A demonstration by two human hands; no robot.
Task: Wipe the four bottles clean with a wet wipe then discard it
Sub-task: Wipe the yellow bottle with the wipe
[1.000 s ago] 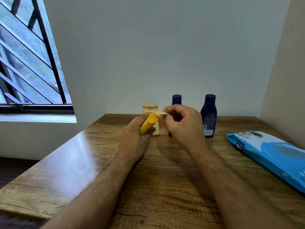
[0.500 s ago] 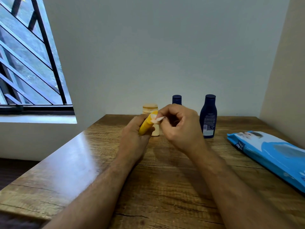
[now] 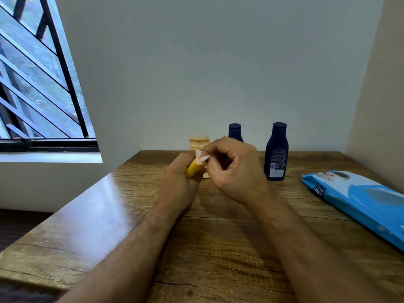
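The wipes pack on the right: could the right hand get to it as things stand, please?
Probably yes: the wipes pack lies in the open beside the right hand, nothing between. But that hand's fingers are pinching the wipe.

At frame centre, the left hand [image 3: 179,184] grips a tilted yellow bottle [image 3: 193,170] while the right hand [image 3: 234,169] pinches a white wipe [image 3: 202,158] against its top (three other bottles stand behind).

Wooden table [image 3: 113,217]: two dark blue bottles [image 3: 276,150], cream bottle [image 3: 199,142] at back; blue wipes pack [image 3: 358,203] right.
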